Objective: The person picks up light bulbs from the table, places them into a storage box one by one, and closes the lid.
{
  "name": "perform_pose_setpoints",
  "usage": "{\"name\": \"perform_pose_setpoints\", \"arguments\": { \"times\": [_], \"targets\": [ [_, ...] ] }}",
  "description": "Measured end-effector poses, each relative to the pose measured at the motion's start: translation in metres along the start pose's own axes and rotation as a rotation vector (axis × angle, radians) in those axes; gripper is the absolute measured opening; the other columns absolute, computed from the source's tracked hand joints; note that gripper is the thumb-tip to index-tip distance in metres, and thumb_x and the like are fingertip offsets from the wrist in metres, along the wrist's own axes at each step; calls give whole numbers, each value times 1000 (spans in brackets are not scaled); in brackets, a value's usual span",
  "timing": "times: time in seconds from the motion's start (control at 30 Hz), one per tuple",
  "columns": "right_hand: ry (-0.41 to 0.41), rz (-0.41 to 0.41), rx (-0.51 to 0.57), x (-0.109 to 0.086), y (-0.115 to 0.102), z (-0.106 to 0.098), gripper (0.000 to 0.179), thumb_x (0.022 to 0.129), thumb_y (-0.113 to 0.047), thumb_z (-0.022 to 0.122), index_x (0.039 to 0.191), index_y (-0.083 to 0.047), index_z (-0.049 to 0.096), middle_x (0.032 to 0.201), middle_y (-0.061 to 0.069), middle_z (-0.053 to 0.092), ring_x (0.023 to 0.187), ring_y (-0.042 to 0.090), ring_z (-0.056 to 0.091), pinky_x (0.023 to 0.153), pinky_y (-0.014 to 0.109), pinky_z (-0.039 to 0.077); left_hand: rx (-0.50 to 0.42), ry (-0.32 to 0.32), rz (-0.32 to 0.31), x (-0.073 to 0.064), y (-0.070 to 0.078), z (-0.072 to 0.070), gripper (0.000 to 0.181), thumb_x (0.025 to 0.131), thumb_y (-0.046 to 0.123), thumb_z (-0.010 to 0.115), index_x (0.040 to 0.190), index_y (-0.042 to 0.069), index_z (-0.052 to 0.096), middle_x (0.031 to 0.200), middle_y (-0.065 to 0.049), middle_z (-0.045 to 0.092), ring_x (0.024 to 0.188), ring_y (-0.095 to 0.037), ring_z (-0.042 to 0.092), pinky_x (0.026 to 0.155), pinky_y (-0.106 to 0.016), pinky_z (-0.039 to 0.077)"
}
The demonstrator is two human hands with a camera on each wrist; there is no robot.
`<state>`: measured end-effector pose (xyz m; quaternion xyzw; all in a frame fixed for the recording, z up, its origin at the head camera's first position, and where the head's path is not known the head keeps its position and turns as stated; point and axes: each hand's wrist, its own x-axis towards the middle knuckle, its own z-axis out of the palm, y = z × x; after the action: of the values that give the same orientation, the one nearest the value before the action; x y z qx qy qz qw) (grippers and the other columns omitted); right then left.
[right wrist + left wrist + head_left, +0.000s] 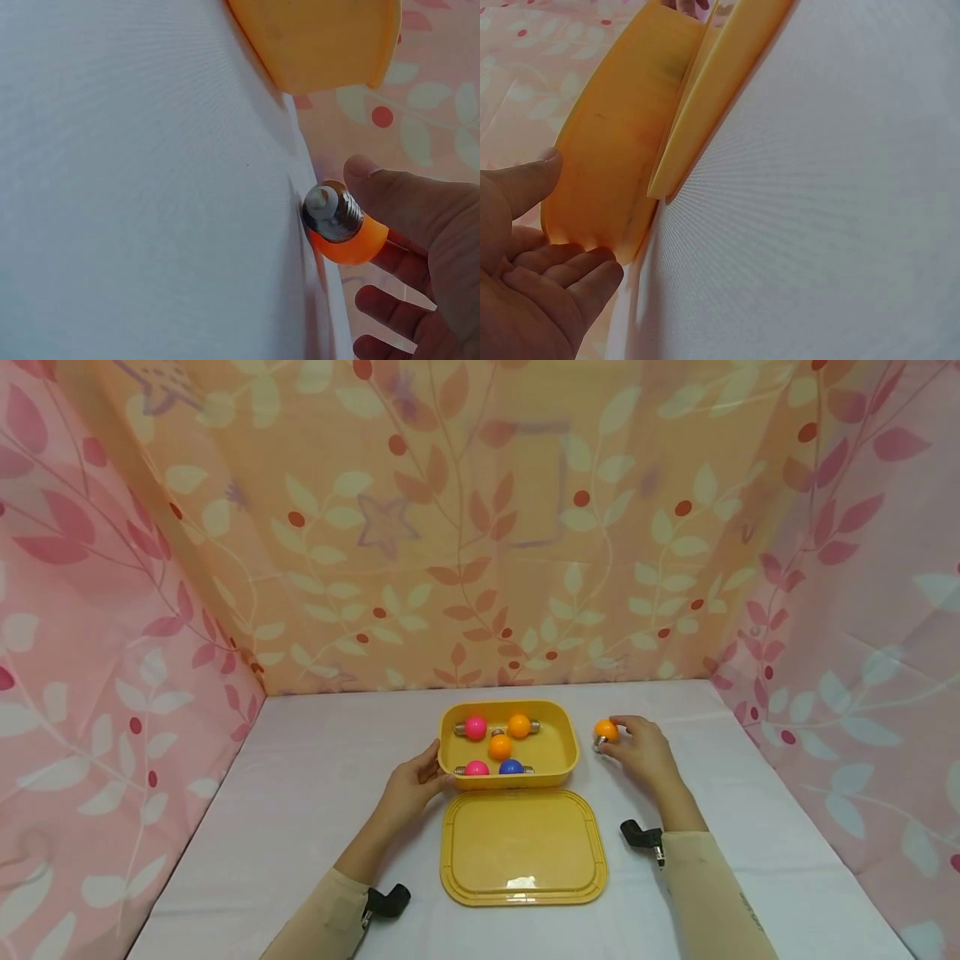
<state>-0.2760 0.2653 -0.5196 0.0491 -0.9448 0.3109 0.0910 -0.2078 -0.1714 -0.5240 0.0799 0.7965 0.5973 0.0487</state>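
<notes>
Right hand (647, 762) is pinching an orange screw-base bulb (605, 729); left hand (407, 789), fingers loose, is touching the yellow box (557, 750), where five bulbs (500, 748) are lying.

Yellow box (553, 745) and yellow lid (522, 845), bulbs (500, 747) in pink, orange and blue, plain white tablecloth (337, 760), leafy pink and orange curtains (517, 527).

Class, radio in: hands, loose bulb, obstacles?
Left hand touches yellow box. Right hand around orange bulb, outside box. Lid lies nearside, not between bulb and box.

2 beige sleeves (712, 893) carry 2 black wrist cameras (390, 902).
</notes>
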Motion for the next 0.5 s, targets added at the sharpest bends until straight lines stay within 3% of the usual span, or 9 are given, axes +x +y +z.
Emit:
{"name": "perform_pose_setpoints", "arguments": {
  "times": [0.5],
  "targets": [
    [4, -34, -35, 0, 4, 8, 72, 82, -28, 86, 142, -3, 56, 142, 23, 58, 129, 46, 50, 113, 63, 35, 6, -2, -15, 1, 1, 0, 84, 91, 29, 78, 161, 16, 32, 163, -9, 39, 142, -25, 50, 102, -28, 53]
  ]
}}
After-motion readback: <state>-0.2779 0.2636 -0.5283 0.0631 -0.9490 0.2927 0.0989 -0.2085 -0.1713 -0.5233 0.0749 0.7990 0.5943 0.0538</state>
